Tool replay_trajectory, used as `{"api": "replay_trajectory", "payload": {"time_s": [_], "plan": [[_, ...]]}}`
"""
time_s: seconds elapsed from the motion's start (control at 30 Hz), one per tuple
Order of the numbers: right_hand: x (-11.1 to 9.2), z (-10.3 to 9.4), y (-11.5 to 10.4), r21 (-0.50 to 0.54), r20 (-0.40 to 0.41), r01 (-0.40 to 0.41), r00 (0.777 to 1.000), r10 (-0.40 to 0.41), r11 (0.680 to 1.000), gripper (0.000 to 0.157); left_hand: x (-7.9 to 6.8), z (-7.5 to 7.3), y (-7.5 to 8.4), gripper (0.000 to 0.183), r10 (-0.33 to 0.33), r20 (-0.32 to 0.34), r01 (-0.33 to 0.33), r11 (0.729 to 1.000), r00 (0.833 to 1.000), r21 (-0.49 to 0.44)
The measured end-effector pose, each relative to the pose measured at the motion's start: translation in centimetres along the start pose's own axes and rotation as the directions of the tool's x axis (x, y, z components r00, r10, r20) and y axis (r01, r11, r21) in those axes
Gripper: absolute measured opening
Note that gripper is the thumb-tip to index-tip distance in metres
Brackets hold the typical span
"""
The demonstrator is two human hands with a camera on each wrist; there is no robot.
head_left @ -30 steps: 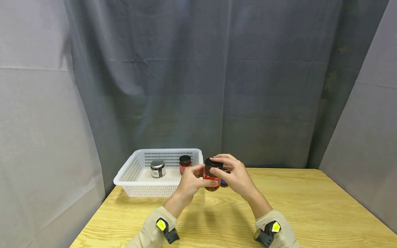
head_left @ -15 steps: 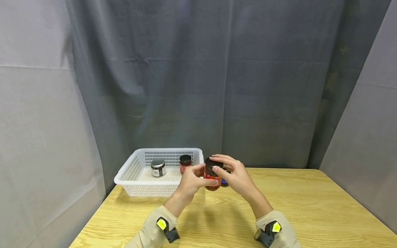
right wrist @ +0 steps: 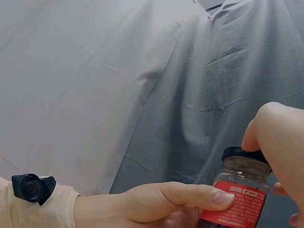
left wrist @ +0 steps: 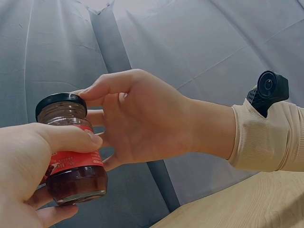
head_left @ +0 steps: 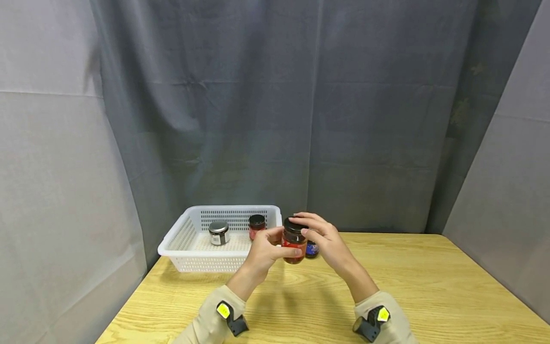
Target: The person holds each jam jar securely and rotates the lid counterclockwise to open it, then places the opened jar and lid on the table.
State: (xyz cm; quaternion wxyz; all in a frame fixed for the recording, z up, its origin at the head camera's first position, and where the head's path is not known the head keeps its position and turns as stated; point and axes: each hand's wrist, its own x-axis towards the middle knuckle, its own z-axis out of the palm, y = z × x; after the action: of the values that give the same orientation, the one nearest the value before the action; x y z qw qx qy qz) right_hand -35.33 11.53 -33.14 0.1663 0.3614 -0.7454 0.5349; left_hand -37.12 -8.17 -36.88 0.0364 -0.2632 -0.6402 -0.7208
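Above the table I hold up a glass jar [head_left: 294,246] with a red label, dark red contents and a black lid [left wrist: 59,99]. My left hand [head_left: 261,253] grips its body, the thumb lying across the label. At the lid, my right hand [head_left: 328,243] has its thumb against the rim and its fingers over the top and far side. The lid sits on the jar's mouth. In the right wrist view the jar's red label [right wrist: 240,204] faces the camera, and part of the right hand [right wrist: 282,152] covers the lid's edge.
A white plastic basket [head_left: 202,263] stands at the back left. Inside are a silver-lidded jar [head_left: 219,234] and a black-lidded red jar [head_left: 256,227]. A jar with a blue label [head_left: 312,249] stands on the wooden table [head_left: 412,282] behind my right hand.
My right thumb has shifted right along the lid's edge, and the fingers have turned slightly over the top. More of the blue-labelled jar shows. The left hand keeps its grip in place.
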Motion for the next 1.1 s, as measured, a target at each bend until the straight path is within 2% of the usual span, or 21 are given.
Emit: {"api": "replay_trajectory", "payload": {"time_s": [0.27,0.37,0.53,0.63,0.9,1.1], "plan": [[0.01,0.15,-0.07,0.076,-0.010,-0.040,0.999,0.041,0.996,0.035,-0.08,0.18,0.11,0.055,-0.004,-0.001,0.004,1.000,1.000,0.002],[0.01,0.40,-0.02,0.086,-0.039,-0.049,0.998,0.053,0.995,0.032,-0.15,0.25,0.16,0.054,-0.007,0.003,0.007,1.000,1.000,0.004],[-0.03,0.86,-0.21,-0.032,-0.134,-0.060,0.989,0.055,0.998,0.027,-0.22,0.30,0.24,0.050,-0.007,0.019,0.007,1.000,1.000,0.015],[-0.01,0.90,-0.34,-0.096,-0.163,-0.056,0.986,0.040,0.994,0.027,-0.21,0.27,0.28,0.050,-0.005,0.020,0.005,1.000,1.000,0.026],[0.08,0.72,-0.35,-0.129,-0.116,-0.022,0.993,0.007,0.991,0.026,-0.15,0.11,0.25,0.047,0.008,0.016,-0.009,1.000,1.000,0.013],[0.06,0.85,-0.33,-0.071,-0.098,-0.020,0.995,0.013,0.997,0.026,-0.12,0.09,0.26,0.049,0.013,0.018,-0.013,1.000,1.000,0.001]]}}
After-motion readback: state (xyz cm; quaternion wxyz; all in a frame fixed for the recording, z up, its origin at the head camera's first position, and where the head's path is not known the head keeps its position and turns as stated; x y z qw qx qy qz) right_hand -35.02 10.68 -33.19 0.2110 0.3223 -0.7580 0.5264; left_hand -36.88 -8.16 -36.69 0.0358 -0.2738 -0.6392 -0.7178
